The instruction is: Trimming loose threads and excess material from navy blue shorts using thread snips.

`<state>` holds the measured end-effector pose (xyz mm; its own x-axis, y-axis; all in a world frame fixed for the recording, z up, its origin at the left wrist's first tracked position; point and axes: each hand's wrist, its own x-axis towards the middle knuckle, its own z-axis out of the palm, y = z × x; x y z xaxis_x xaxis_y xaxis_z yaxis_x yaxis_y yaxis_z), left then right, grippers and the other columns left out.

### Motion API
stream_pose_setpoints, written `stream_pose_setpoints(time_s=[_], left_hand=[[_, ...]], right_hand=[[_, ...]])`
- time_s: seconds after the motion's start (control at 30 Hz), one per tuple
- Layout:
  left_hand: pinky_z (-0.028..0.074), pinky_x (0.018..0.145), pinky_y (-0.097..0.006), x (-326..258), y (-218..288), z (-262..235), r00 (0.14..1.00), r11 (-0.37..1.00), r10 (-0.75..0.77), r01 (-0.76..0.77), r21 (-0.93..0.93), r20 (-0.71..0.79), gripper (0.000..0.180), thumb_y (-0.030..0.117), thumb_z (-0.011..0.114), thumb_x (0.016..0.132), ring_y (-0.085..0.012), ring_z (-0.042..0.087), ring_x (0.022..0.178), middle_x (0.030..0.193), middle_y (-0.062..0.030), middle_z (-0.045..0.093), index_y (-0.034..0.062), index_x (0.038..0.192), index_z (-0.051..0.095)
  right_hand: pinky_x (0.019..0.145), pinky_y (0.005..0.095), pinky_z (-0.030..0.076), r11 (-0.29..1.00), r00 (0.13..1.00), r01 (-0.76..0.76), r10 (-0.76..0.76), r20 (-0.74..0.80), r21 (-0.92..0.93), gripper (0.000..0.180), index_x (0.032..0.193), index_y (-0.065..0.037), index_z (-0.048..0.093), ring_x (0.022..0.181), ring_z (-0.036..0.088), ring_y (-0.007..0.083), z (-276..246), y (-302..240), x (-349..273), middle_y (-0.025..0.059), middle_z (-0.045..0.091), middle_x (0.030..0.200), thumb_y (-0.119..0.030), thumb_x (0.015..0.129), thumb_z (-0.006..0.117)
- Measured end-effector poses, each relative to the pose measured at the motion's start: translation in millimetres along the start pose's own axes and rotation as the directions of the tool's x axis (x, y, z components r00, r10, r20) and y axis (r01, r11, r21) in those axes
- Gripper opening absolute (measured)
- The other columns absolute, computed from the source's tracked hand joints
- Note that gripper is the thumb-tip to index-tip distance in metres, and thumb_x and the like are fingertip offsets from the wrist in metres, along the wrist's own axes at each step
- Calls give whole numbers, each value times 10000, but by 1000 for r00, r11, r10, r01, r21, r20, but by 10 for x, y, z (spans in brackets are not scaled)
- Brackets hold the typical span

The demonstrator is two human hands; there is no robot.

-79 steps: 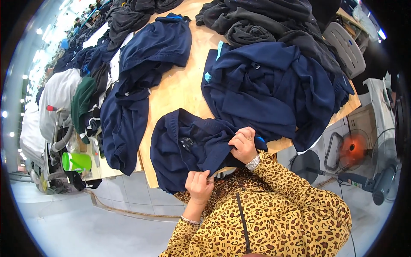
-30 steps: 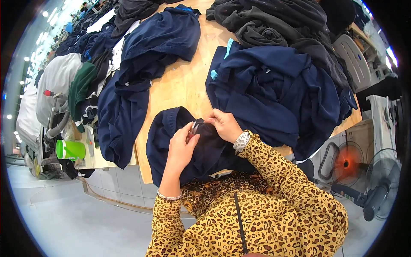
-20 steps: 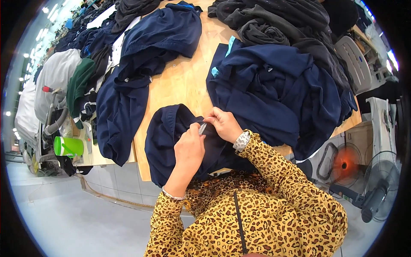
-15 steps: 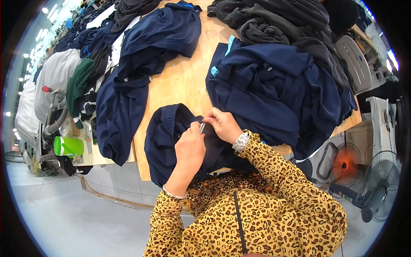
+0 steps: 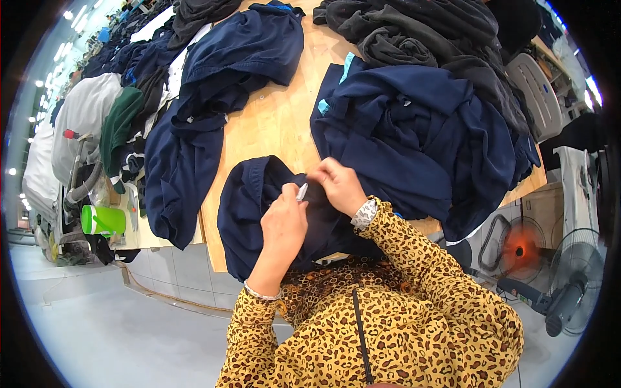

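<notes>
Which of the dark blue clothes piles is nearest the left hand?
The near pile, at the person's edge of the table, right beneath the left hand; the left pile and the right pile lie farther from that hand.

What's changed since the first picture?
The left hand has moved forward, close to the right hand, which shifted left and forward over the navy garment. A small silvery tool now shows in the left hand. The bright green container and surrounding clothing piles stayed put.
</notes>
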<state>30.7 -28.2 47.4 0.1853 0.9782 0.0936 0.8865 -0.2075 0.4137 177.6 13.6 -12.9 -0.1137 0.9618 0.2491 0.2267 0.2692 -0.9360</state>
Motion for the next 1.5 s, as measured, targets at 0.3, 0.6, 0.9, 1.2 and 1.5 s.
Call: stream_pose_setpoints(time_s=[0.3,0.6,0.9,1.2,1.5], left_hand=[[383,572,-178,11,-304,-10,951,533,-293,250,-808,101,255,29,654,817,-31,442,648,739,20,497,-25,1048,559],[460,537,-287,115,-108,269,931,927,-37,-104,-361,-364,94,46,697,777,-187,567,603,764,-79,559,7,832,631],[253,423,-195,165,-281,183,894,62,-395,257,-965,212,151,148,575,916,-35,324,468,587,47,408,27,827,560],[384,502,-244,223,-430,-329,822,668,-435,21,-744,-367,108,102,624,859,-114,467,568,721,-35,500,6,891,586],[443,626,-275,599,-460,135,982,757,-185,125,-641,-27,174,141,658,844,-154,548,664,711,-32,574,-13,920,627]], right_hand=[[789,205,450,702,798,-599,485,357,385,352,1184,-33,497,861,578,94,-216,26,219,42,614,923,-117,868,628],[794,198,456,585,804,-591,370,465,556,416,1219,-28,509,820,586,75,-162,-32,158,10,626,870,-32,825,644],[819,209,471,536,816,-578,396,422,615,337,1178,-10,572,867,588,73,-165,-65,126,22,635,983,6,842,600],[843,218,474,512,826,-562,394,403,650,436,1275,-14,500,901,583,99,-186,-30,114,39,621,979,32,847,570],[787,191,456,610,865,-500,321,385,615,494,1317,-67,474,866,564,85,-115,-10,100,19,598,938,60,845,547]])
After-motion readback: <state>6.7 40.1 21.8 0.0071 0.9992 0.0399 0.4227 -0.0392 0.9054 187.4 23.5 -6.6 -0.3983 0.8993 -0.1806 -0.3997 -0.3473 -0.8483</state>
